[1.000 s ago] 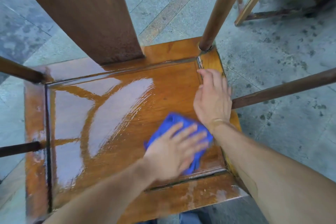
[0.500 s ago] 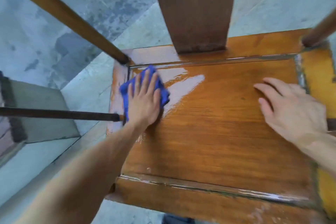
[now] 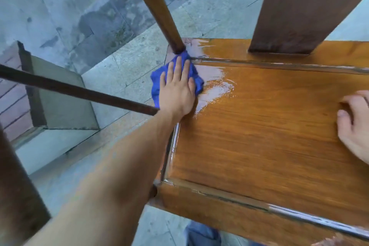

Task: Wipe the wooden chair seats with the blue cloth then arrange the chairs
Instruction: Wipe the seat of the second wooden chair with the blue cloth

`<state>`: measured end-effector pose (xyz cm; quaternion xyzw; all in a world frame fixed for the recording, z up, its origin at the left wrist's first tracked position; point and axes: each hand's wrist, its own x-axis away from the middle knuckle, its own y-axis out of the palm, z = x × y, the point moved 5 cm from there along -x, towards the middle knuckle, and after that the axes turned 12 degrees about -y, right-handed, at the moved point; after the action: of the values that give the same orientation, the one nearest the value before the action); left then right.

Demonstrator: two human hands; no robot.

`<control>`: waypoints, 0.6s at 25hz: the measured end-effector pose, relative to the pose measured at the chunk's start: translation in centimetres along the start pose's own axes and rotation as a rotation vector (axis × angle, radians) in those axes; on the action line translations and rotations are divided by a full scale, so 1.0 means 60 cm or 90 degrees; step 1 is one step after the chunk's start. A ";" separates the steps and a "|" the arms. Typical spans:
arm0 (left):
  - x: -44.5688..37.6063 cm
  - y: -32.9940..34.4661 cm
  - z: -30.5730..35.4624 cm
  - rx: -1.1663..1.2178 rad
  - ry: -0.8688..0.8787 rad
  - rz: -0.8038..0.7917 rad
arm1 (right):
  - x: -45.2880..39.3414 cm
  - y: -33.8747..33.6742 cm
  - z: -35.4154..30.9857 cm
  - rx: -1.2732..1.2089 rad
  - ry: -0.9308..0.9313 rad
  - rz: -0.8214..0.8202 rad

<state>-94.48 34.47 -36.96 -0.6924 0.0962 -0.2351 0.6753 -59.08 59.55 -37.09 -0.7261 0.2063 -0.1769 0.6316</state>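
Cloth [image 3: 175, 80] now nearer corner post [image 3: 157, 10]

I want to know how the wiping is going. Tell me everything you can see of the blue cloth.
The blue cloth is a soft, crumpled rag of bright blue fabric, bunched flat on the wooden chair seat at its far left corner, against the base of a round post. The left hand presses it down with straight fingers. A wet sheen lies beside it.

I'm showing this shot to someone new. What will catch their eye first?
The blue cloth, pressed flat under the left hand at the far left corner of the wooden chair seat. Next, the wet sheen beside it, then the right hand resting on the seat's right edge.
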 end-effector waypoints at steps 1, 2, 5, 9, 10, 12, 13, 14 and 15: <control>0.036 0.003 -0.003 0.012 -0.040 0.004 | -0.013 -0.012 -0.015 -0.001 0.035 -0.039; 0.074 0.005 0.001 0.021 -0.055 0.007 | -0.023 -0.022 -0.029 -0.010 0.070 -0.062; 0.203 0.022 -0.009 0.006 0.023 -0.019 | -0.025 -0.039 -0.052 -0.011 0.094 -0.105; 0.405 0.045 -0.093 -0.013 -0.047 -0.047 | -0.018 -0.034 -0.088 -0.025 0.059 -0.210; 0.436 0.047 -0.105 -0.019 -0.064 -0.060 | -0.016 -0.030 -0.098 -0.027 0.047 -0.223; 0.466 0.046 -0.112 0.001 -0.099 -0.062 | -0.016 -0.031 -0.109 -0.022 0.045 -0.235; 0.474 0.045 -0.103 0.020 -0.095 -0.060 | -0.016 -0.033 -0.109 -0.015 0.039 -0.246; 0.492 0.048 -0.084 0.037 -0.068 -0.066 | -0.013 -0.035 -0.109 -0.003 0.019 -0.260; 0.512 0.053 -0.055 0.044 -0.021 -0.053 | -0.014 -0.038 -0.110 0.014 -0.002 -0.273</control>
<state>-68.65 17.49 -34.14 -0.6761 0.0481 -0.2543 0.6898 -63.02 54.68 -33.89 -0.7466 0.0438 -0.3082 0.5880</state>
